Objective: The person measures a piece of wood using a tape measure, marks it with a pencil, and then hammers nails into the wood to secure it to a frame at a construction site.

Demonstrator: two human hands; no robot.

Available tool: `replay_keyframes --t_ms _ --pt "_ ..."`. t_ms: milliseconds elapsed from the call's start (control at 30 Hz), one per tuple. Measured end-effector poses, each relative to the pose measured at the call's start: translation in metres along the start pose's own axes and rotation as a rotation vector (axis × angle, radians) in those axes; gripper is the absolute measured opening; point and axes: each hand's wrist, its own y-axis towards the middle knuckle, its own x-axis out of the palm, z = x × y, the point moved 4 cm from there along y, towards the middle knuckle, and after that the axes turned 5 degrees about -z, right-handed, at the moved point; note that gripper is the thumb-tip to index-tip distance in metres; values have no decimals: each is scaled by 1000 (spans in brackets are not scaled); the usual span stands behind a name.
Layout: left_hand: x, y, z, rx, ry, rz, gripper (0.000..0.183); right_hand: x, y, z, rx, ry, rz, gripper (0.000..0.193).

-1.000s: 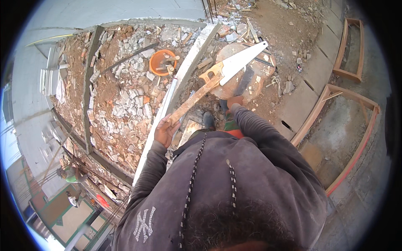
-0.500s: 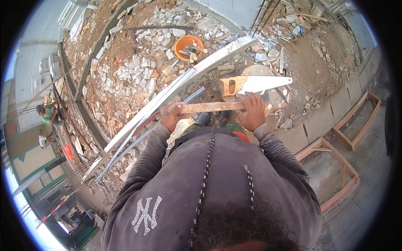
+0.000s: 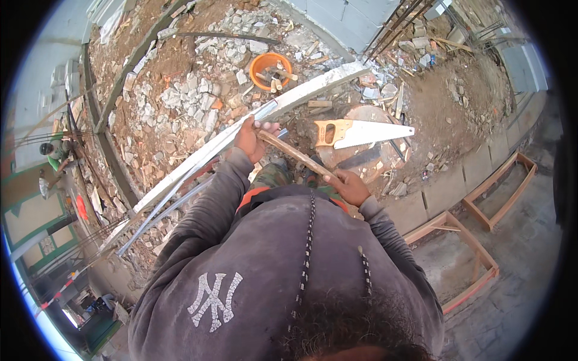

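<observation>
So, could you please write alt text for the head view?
A person holds a wooden stick with both hands, left hand and right hand, above rubble. A handsaw lies on a round slab beyond, near an orange bucket.

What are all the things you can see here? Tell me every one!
wooden stick: one, light brown, held across between both hands
handsaw: one, orange handle and grey blade, lying flat on the round slab
round slab: one, brownish, on the ground ahead
long metal strip: one, silvery, slanting across the rubble
bucket: one, orange, with scraps inside, in the rubble
rubble: many pieces, pale grey, upper left
wooden frames: two, reddish brown, on the right
left hand: grips the stick's upper end
right hand: grips its lower end
</observation>
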Motion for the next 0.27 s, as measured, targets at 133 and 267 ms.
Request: replay_keyframes --t_ms 133,267 --pt "-22 4 14 -1 64 233 95 31 40 -22 -23 -6 158 55" --pt "-12 0 -5 -113 -35 70 115 59 80 -67 -26 -266 95 56"
